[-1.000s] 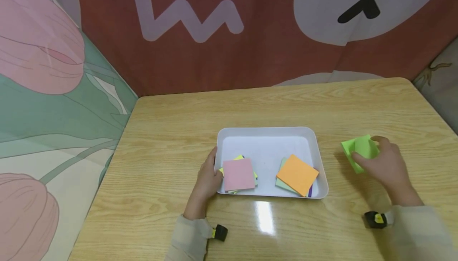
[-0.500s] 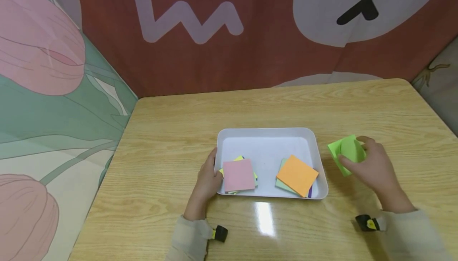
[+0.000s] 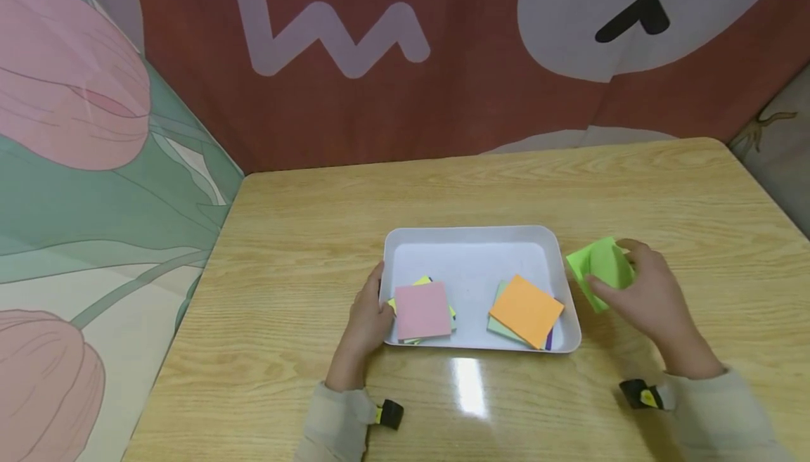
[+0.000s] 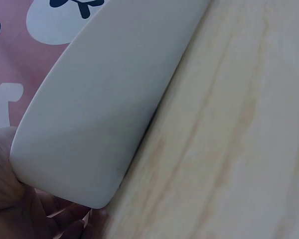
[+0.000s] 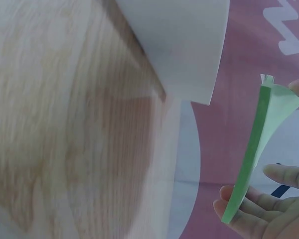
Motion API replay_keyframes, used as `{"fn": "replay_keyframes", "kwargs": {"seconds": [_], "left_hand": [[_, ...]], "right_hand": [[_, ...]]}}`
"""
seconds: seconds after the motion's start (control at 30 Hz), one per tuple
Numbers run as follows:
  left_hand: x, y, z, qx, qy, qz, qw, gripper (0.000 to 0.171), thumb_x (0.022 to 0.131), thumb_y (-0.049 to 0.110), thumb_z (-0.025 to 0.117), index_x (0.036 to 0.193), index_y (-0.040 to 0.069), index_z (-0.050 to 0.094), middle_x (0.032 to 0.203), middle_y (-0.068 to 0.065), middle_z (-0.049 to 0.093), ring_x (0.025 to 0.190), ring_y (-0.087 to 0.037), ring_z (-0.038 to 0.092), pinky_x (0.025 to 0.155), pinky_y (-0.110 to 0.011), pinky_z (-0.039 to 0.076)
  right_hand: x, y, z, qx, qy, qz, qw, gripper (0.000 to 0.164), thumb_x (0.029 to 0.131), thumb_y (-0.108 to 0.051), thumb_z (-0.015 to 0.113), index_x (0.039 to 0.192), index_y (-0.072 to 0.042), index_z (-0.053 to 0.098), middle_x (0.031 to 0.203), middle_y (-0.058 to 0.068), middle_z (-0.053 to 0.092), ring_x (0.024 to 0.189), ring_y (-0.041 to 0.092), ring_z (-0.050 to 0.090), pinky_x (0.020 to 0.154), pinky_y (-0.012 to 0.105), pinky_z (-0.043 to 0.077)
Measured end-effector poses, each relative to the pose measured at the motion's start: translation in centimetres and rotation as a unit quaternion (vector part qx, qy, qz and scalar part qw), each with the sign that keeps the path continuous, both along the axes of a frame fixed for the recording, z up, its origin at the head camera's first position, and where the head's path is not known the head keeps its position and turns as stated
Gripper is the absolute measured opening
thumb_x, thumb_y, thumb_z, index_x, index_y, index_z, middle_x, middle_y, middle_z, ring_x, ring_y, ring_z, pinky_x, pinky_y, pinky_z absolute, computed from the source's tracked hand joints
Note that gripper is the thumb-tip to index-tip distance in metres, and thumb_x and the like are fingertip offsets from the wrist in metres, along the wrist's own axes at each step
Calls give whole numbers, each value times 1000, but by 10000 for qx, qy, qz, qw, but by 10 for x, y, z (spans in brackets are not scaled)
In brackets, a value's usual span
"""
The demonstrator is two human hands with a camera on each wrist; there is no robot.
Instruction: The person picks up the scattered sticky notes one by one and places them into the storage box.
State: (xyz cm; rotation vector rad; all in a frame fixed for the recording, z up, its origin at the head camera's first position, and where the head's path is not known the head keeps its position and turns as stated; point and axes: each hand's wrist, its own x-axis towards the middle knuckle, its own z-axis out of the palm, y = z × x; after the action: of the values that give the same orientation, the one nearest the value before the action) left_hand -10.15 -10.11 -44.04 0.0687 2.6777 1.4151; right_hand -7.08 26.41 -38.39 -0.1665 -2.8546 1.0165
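At the right of the head view my right hand (image 3: pixel 654 300) holds a bright green sticky note pad (image 3: pixel 610 266) above the table, just outside the tray's right wall. The top sheet bows up between thumb and fingers. Seen edge-on in the right wrist view, the pad (image 5: pixel 250 147) is slightly bent, with fingertips (image 5: pixel 229 194) at its lower end. My left hand (image 3: pixel 365 316) grips the left side of a white tray (image 3: pixel 471 258), thumb over the rim; the left wrist view shows the tray's outer wall (image 4: pixel 99 99) against the hand (image 4: pixel 15 199).
Inside the tray, a pink sticky note pad (image 3: pixel 422 311) tops a stack at the left. An orange pad (image 3: pixel 526 311) lies turned on another stack at the right, over pale green and purple ones. The wooden table (image 3: pixel 304 237) meets a patterned cloth (image 3: pixel 354 117) behind.
My right hand has moved left with the green sticky note pad, bringing it close to the tray's right wall. The left hand and the tray stay where they were.
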Motion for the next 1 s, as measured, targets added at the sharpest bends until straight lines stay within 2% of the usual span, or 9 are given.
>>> {"fn": "replay_keyframes", "kwargs": {"seconds": [0.27, 0.53, 0.73, 1.0], "left_hand": [[0, 0, 0, 14, -21, 4, 10000, 69, 73, -8, 39, 137, 9, 20, 139, -18, 31, 123, -27, 26, 98, -50, 28], [0, 0, 0, -80, -39, 22, 10000, 69, 72, -8, 38, 137, 9, 20, 139, -18, 31, 124, -28, 25, 99, -50, 27], [-1, 0, 0, -76, -10, 15, 10000, 70, 71, -8, 39, 137, 8, 20, 138, -19, 32, 123, -27, 27, 98, -49, 28], [-1, 0, -1, -74, 49, -19, 10000, 70, 70, -8, 39, 137, 8, 20, 137, -21, 33, 122, -27, 29, 97, -49, 30]], "right_hand": [[0, -12, 1, -23, -27, 192, 9998, 75, 75, -33, 63, 126, 8, 27, 104, 31, 40, 83, 39, 42, 60, 51, 40], [0, -21, -1, -104, -51, 425, 9990, 77, 73, -31, 65, 127, 7, 27, 109, 33, 40, 89, 42, 41, 64, 57, 40], [1, -27, 0, -101, -107, 605, 9981, 78, 73, -32, 66, 127, 8, 27, 109, 32, 41, 87, 40, 42, 63, 55, 41], [2, -36, -2, -198, 160, 817, 9963, 73, 71, -27, 68, 123, 10, 32, 111, 32, 41, 90, 38, 41, 65, 54, 40]]}}
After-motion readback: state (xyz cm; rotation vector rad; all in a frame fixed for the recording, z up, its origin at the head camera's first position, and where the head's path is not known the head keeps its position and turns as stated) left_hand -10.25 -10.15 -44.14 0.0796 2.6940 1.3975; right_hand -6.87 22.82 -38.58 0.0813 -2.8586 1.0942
